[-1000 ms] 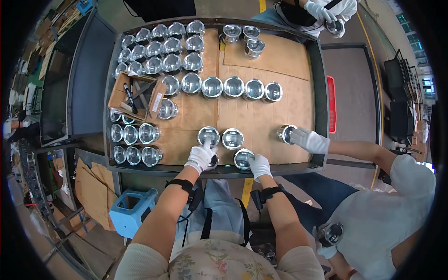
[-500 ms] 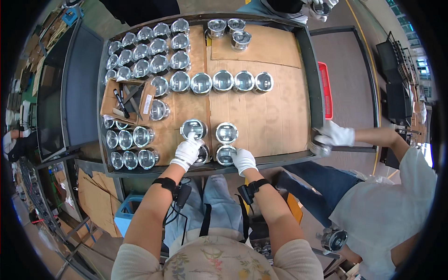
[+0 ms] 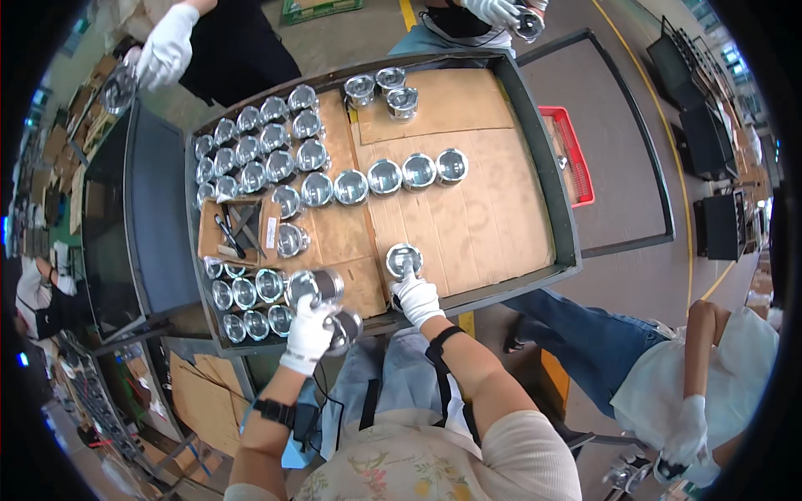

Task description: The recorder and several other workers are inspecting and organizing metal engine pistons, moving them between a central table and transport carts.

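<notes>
Two silvery metal pistons are gripped in my gloved left hand point(image 3: 309, 334). The upper piston point(image 3: 324, 285) lies tilted beside the near-left rows, and the lower piston point(image 3: 345, 328) overlaps the tray's front edge. My gloved right hand point(image 3: 416, 301) has its fingers on another piston point(image 3: 403, 258) near the front of the tray. A dark bit shows beside that hand, mostly hidden by the glove. Further back, a row of upright pistons point(image 3: 385, 178) crosses the cardboard-lined tray point(image 3: 493, 209).
An open cardboard box point(image 3: 271, 227) with pens and tools sits among pistons on the left. More pistons point(image 3: 403, 103) stand at the far edge. A red basket point(image 3: 576, 159) is beyond the right rim. Co-workers' gloved hands point(image 3: 167, 46) hold pistons around the tray.
My left hand has moved left and nearer, carrying two pistons off the cardboard. My right hand has shifted onto the front piston. The right co-worker's hand has left the tray; the view has turned.
</notes>
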Action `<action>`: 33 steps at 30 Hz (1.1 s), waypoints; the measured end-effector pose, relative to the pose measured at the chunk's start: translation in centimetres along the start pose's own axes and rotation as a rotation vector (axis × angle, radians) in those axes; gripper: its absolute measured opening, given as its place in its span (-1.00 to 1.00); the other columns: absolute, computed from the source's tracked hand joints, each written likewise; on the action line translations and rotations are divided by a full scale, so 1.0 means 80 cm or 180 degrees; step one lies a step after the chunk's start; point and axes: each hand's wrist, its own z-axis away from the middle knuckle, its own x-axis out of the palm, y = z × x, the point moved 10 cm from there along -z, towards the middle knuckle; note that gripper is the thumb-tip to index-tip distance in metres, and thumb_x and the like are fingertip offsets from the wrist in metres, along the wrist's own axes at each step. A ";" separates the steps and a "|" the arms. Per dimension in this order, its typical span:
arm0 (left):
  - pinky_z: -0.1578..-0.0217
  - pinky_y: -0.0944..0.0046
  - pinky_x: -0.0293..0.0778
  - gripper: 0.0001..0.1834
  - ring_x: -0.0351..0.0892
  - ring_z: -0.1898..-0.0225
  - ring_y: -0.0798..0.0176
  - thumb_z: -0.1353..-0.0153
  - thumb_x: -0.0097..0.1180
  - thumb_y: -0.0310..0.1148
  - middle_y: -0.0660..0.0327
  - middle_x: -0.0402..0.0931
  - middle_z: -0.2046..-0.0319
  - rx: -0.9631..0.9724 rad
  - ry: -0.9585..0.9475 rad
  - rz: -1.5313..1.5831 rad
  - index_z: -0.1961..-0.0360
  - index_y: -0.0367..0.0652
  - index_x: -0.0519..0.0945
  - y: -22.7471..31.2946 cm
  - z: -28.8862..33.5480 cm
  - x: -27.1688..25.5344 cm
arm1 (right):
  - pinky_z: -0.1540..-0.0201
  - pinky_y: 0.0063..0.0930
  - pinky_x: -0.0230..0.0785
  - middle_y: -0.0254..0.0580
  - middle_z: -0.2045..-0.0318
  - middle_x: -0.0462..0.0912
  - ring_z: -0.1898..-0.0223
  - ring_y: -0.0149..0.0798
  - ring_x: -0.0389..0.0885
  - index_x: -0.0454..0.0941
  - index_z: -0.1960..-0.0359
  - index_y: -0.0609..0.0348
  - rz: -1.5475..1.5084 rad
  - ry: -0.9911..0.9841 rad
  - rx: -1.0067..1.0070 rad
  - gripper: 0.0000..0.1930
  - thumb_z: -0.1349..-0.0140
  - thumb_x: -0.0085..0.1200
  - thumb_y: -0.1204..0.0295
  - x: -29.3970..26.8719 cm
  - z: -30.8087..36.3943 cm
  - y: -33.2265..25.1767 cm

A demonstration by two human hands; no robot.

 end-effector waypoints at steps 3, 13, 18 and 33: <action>0.12 0.13 0.48 -0.66 0.52 0.16 -0.04 0.10 0.06 -0.53 -0.07 0.35 0.07 0.0029 -0.0067 -0.0149 0.26 0.01 0.67 0.044 0.012 -0.031 | 0.22 -0.04 0.45 0.16 0.37 0.62 0.33 0.18 0.60 0.44 0.07 0.00 -0.0397 -0.0297 0.0319 -0.60 -0.13 -0.06 0.08 0.023 -0.021 0.031; 0.02 0.06 0.39 -0.69 0.44 0.08 -0.13 0.23 0.10 -0.52 -0.14 0.40 0.11 0.0566 -0.0462 -0.0375 0.35 -0.10 0.67 0.050 0.039 -0.035 | -0.06 -0.18 0.33 0.21 0.09 0.52 0.05 0.15 0.50 0.45 0.05 0.13 -0.1567 -0.0256 0.0208 -0.54 -0.17 -0.15 0.07 -0.096 0.022 -0.026; 0.01 0.08 0.40 -0.71 0.46 0.10 -0.11 0.20 0.09 -0.51 -0.09 0.44 0.16 0.1439 -0.0719 -0.0416 0.35 -0.11 0.67 0.079 0.035 -0.023 | 0.14 -0.14 0.45 0.07 0.15 0.50 0.22 0.14 0.58 0.54 0.20 0.01 -0.1265 0.0850 -0.0173 -0.77 -0.15 -0.10 0.33 -0.192 0.139 -0.033; 0.02 0.06 0.37 -0.73 0.46 0.13 -0.13 0.19 0.07 -0.50 -0.11 0.47 0.24 0.4018 -0.2492 -0.1002 0.38 -0.14 0.66 0.231 0.202 0.118 | 0.08 -0.18 0.41 0.02 0.24 0.48 0.23 0.07 0.53 0.60 0.22 -0.04 -0.2362 0.2790 0.3135 -0.71 0.04 0.02 0.46 0.010 0.710 0.099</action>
